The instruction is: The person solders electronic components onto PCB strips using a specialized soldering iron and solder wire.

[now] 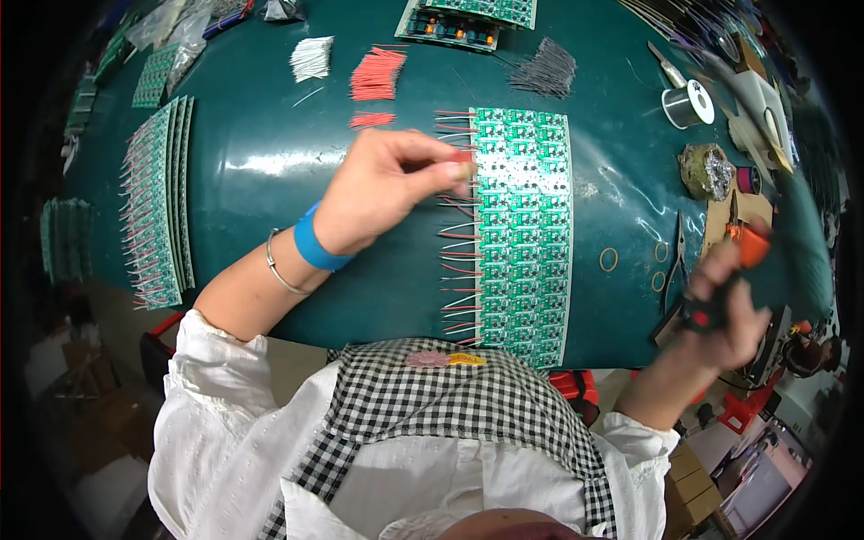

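My left hand [382, 184] is closed in a pinch over the left edge of a green circuit board panel [524, 234]. Between its fingertips shows a bit of red [463, 157], which looks like red wires. Thin red and pale wires stick out from the panel's left edge. Off to the right, my right hand [724, 315] is smeared by motion, its fingers curled around a black tool with an orange part [752, 246]; the blur hides its exact kind.
Piles of white wires [311, 58], red wires [378, 74] and dark wires [545, 68] lie at the back. Wired panels [160, 207] stand at left. A solder spool [688, 104], a round tin [706, 171], pliers [675, 261] and rubber bands [609, 260] are at right.
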{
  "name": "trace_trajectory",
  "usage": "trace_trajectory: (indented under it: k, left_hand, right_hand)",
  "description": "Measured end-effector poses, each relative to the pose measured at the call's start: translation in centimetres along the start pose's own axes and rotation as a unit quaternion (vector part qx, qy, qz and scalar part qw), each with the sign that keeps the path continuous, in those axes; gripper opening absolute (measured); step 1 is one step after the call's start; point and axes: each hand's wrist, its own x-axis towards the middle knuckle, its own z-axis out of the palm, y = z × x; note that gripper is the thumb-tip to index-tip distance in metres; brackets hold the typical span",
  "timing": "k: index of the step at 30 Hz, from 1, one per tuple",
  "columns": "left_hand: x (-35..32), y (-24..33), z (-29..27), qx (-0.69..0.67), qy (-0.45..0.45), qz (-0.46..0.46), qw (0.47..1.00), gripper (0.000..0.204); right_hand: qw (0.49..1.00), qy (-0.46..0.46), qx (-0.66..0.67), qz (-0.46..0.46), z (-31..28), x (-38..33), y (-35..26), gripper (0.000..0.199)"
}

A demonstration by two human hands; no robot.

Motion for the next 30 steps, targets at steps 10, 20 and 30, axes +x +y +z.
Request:
trace_trajectory:
  k: [10, 20, 30]
  left_hand:
    - [1.2, 2.0, 3.6, -0.160, -0.148, -0.201, 0.955, 0.015]
    - [3.6, 0.5, 2.7, -0.036, -0.100, -0.128, 0.986, 0.013]
    - [8.9, -2.2, -0.4, 0.452, 0.050, 0.374, 0.808, 0.014]
  right_hand:
    - [0.991, -0.112, 0.075, 0.023, 8.6, 0.8, 6.5, 0.062]
    - [0.993, -0.057, 0.045, 0.096, 5.9, 0.8, 5.7, 0.062]
    - [0.984, -0.016, -0.020, 0.178, 5.1, -0.5, 4.6, 0.062]
